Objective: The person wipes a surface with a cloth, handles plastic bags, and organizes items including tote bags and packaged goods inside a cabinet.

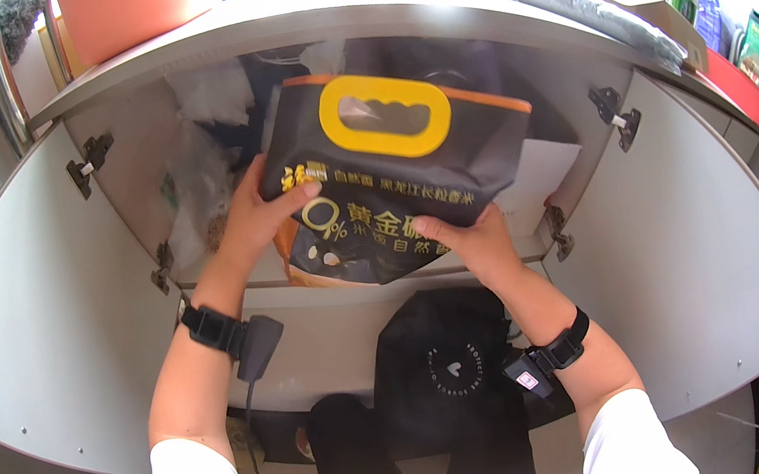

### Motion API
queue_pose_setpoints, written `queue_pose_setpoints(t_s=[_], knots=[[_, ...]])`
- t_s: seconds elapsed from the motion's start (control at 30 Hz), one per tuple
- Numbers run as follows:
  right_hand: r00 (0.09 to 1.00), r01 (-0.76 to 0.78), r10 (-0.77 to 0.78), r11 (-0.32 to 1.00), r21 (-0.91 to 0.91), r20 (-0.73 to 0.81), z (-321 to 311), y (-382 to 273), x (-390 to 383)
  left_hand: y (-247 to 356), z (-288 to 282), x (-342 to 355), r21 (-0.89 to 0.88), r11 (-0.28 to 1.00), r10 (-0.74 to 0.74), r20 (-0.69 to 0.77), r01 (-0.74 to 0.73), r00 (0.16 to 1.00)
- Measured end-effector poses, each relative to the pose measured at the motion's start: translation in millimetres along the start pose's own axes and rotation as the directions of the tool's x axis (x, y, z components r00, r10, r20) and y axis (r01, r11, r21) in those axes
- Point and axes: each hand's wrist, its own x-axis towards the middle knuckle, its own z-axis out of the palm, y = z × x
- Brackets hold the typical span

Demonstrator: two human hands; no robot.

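Observation:
A black rice bag (393, 196) with orange edges and a yellow cut-out handle (386, 116) is held tilted in front of the open cabinet. My left hand (254, 213) grips its left side, thumb lying on the front. On the lower right edge, my right hand (471, 239) has its thumb on the printed face and its other fingers tucked behind. Each forearm carries a black strap with a small device. Below the rice bag, a black cloth bag (451, 356) with a small white heart print lies near my legs.
Two white cabinet doors, one left (30, 329) and one right (682, 255), stand swung out on dark hinges. Crumpled clear plastic bags (195, 168) fill the cabinet's left part. On the countertop (339, 5) are a salmon-coloured container (137, 11) and a long silvery roll (562, 7).

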Motion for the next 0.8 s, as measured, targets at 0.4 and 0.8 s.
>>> queue_pose_setpoints(t_s=[0.4,0.8], knots=[[0.971,0.21,-0.237,0.917,-0.339,-0.039,-26,63,-111,-17,46,-96,0.438,0.755,0.484,0.131,-0.489,0.865],[0.906,0.06,-0.085,0.995,0.075,0.415,40,-44,-169,47,9,-261,0.509,0.809,0.46,-0.237,-0.294,0.856]])
